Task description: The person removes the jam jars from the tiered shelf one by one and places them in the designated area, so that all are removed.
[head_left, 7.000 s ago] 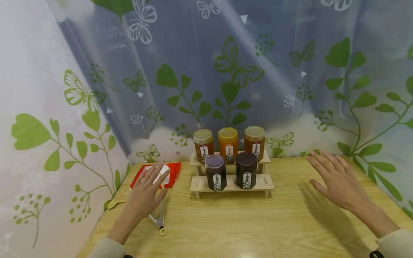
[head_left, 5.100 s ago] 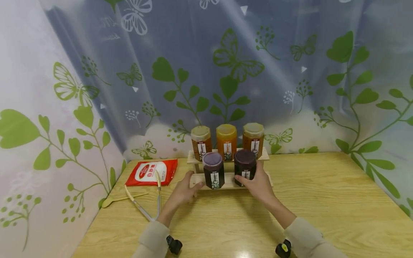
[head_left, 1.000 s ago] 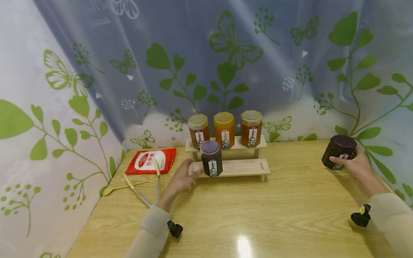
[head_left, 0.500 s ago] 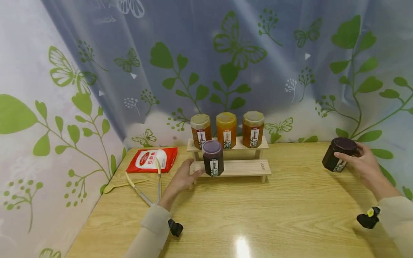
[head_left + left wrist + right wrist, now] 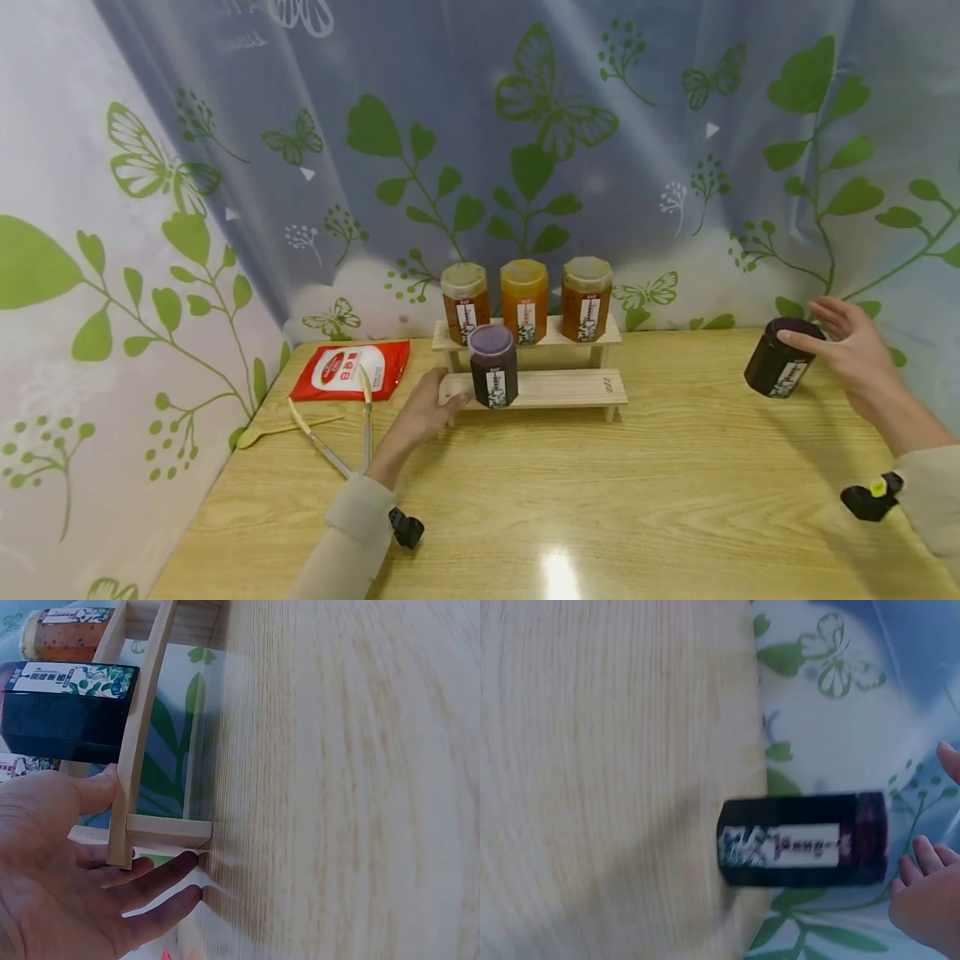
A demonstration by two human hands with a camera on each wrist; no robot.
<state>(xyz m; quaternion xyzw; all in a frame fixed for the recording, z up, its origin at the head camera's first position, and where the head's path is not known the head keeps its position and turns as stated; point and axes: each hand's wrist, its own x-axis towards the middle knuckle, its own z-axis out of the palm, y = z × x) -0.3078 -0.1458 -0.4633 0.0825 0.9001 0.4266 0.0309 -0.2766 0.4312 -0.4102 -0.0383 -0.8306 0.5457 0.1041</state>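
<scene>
A dark jam jar (image 5: 776, 371) with a dark purple lid stands upright at the table's right. My right hand (image 5: 862, 358) is just right of that jar, fingers spread; in the right wrist view a gap shows between the fingers (image 5: 922, 862) and the lid. At the left end of a two-step wooden display stand (image 5: 566, 387), my left hand (image 5: 422, 410) holds the lower shelf. The left wrist view has the thumb (image 5: 97, 787) on the shelf edge and the fingers (image 5: 161, 885) beneath. A second dark jar (image 5: 495, 375) with a lilac lid sits on that shelf.
Three amber and orange jars (image 5: 525, 308) line the upper step. To the left lie a red and white packet (image 5: 348, 371), open tongs (image 5: 326, 450) and a wooden spoon (image 5: 258, 435). A patterned curtain (image 5: 450, 167) borders the table's back and sides.
My right hand took the dark jar off the lower shelf's right side, set it at the table's right and let go. My left hand went to the stand and stayed there.
</scene>
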